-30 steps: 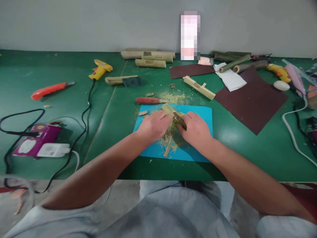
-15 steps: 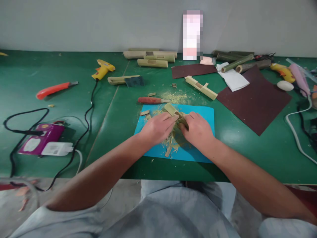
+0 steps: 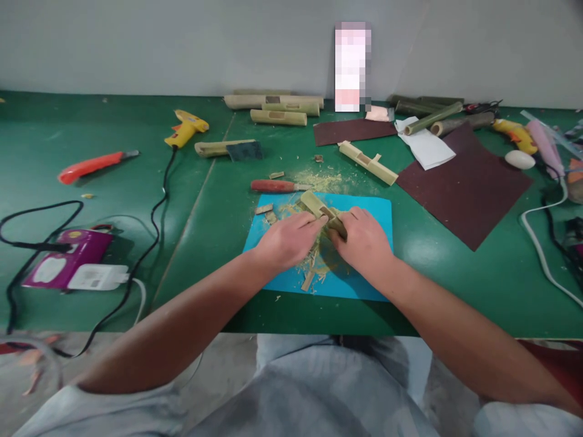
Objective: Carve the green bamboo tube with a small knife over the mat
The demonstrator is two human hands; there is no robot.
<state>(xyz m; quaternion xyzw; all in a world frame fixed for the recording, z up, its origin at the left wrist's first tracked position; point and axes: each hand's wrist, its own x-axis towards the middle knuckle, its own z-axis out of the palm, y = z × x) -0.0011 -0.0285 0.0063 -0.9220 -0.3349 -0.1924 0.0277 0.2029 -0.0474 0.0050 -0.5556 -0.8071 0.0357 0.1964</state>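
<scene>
Moved: the left hand had slid slightly toward the person, baring more of the short pale-green bamboo piece.
Hands: it and the right hand both gripped that piece, so the work seemed ongoing.
Place: over the blue mat, among pale shavings, on the green table.
Unchanged: the red-handled knife lay beside the mat.

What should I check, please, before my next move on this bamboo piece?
1. Left hand and right hand both grip the bamboo piece: ok.
2. Bamboo piece is over the blue mat: ok.
3. Tool inside the right hand: cannot tell, fingers hide it.
4. Mat free of shavings: not ok, they lie piled under the hands.
5. Red-handled knife lies beyond the mat, apart from both hands: ok.
</scene>
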